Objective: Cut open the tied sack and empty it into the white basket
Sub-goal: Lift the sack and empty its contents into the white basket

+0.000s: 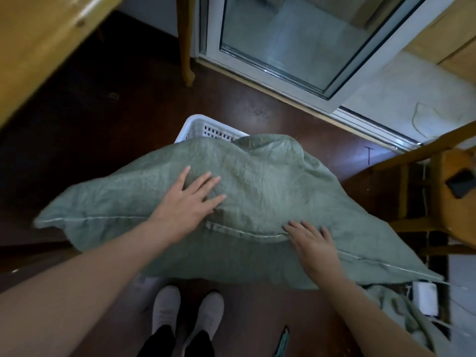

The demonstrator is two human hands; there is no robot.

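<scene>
A grey-green woven sack (257, 181) lies bulging across the middle of the view, its stitched bottom seam facing me and its far end draped over the white basket (203, 127). Only the basket's far left corner and perforated wall show; the rest is hidden under the sack. My left hand (190, 199) rests flat on top of the sack with fingers spread. My right hand (311, 243) lies palm-down on the seam, fingers apart. Neither hand grips the fabric. The sack's mouth is out of sight.
Dark brown floor all around. A wooden table (38, 47) and its leg (185, 47) stand at left, a glass door (296, 39) behind, a wooden chair (438, 191) with a phone at right. Another green sack (401, 315) lies at lower right, my shoes (188, 315) below.
</scene>
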